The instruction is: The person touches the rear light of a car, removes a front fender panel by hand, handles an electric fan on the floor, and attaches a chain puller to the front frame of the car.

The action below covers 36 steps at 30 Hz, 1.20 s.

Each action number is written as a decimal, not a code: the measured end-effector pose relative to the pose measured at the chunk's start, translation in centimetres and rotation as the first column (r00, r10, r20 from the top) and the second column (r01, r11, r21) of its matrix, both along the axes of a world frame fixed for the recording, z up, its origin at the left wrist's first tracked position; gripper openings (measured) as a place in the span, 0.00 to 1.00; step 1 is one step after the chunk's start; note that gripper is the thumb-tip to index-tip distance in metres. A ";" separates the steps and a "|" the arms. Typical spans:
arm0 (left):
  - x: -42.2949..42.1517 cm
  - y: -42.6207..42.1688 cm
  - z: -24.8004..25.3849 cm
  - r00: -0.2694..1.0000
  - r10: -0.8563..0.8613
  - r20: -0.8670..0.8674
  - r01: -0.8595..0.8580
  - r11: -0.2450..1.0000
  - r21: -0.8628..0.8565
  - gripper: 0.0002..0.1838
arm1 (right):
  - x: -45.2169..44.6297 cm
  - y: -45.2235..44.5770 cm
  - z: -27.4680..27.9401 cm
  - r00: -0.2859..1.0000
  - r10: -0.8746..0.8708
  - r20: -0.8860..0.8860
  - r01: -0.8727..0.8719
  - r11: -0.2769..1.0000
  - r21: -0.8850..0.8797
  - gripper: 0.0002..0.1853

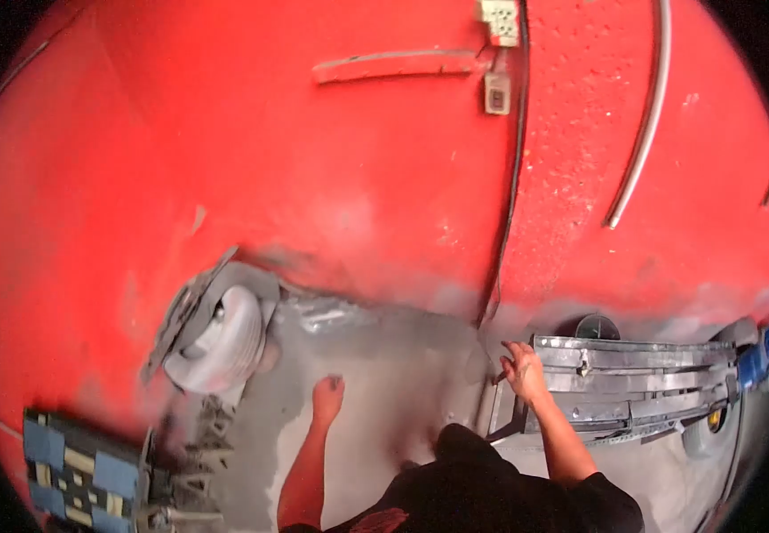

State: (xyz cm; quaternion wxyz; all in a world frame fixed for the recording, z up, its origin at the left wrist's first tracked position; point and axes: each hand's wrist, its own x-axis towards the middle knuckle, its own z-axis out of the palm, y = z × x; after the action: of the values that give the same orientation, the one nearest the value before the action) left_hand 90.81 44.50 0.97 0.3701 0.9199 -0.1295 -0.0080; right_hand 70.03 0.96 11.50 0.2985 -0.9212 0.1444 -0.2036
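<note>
The left hand is in front of the body, above the grey floor, with its fingers folded inward; I cannot tell whether it holds something. The right hand has its fingers spread, rather wide, just beside the left end of a metal frame; I cannot tell whether it touches this frame.

Around the hands, at the far left, there is a panel with blue and cream blocks. To its right, dark metal parts lie on the floor, and above them a dusty grey tire leans near the red wall. A piece of clear plastic lies near the tire, at the foot of the wall. Higher on the wall is a switch, with a socket above it, and a black cable runs downward beside them. More to the right, a pale pipe is on the wall. Below it, the metal frame lies with its long bars going to the right, and a blue object is near its right end.
</note>
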 end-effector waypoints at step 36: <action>26.6 -60.3 60.4 0.378 -0.147 0.914 0.709 0.681 -0.183 0.19 | 0.4 1.2 -3.2 0.588 -0.809 0.021 0.788 0.578 0.210 0.16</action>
State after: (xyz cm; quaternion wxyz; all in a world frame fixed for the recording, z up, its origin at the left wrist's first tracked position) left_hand 117.43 -15.81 61.42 0.4891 0.5767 -0.5357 0.3758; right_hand 70.40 2.17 8.33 0.2633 -0.7134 0.5441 -0.3547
